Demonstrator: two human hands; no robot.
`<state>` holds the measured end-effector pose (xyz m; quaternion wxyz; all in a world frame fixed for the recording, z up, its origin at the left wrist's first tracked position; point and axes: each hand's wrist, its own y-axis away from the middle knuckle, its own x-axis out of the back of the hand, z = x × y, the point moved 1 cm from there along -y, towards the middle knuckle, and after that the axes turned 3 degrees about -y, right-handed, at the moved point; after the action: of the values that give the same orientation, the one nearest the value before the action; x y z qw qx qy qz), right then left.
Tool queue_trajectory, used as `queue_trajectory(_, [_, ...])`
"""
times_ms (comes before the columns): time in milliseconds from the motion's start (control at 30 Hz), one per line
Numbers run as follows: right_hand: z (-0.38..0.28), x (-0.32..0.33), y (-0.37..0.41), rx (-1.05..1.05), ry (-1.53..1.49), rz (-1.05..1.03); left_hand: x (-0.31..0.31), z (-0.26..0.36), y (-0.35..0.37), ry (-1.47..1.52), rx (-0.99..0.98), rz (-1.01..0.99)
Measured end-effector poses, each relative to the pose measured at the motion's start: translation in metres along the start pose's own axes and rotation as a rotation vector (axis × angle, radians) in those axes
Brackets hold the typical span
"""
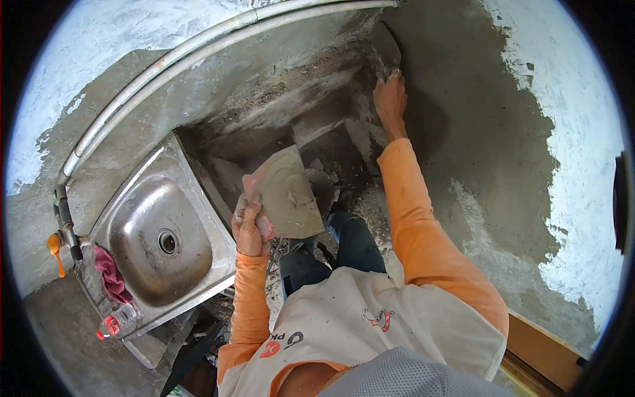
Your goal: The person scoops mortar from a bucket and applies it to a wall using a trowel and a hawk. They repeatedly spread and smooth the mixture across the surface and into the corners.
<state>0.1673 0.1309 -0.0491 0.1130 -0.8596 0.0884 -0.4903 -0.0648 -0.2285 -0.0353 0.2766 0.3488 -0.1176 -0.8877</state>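
Note:
My left hand (pixel 249 228) is closed on the pink edge of a flat board (pixel 289 193), which carries a layer of grey mortar and is held out over my legs, right of the sink. My right hand (pixel 390 99) reaches up to the wall corner, its fingers wrapped round the handle of a trowel. The trowel's blade (pixel 385 47) lies near the wall just above that hand. Damp grey plaster (pixel 463 112) covers the wall to the right of it.
A steel sink (pixel 162 235) stands at the left, with a dark red cloth (pixel 112 274) and a plastic bottle (pixel 118 321) on its edge. An orange spoon (pixel 55 251) hangs by the tap. Pipes (pixel 159 73) run along the wall. Rubble (pixel 383 218) lies around my legs.

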Motion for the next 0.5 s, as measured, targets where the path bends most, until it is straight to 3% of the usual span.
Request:
queue_trajectory(200, [-0.028, 0.018, -0.03, -0.115, 0.029, -0.051, 0.003, -0.012, 0.006, 0.051, -0.024, -0.009])
queue_trajectory(367, [-0.007, 0.042, -0.021, -0.062, -0.105, 0.158, 0.005, -0.02, 0.005, 0.077, -0.002, 0.003])
queue_trajectory(500, [0.008, 0.085, 0.035, -0.08, -0.191, 0.22, 0.006, -0.021, 0.001, 0.017, 0.016, -0.043])
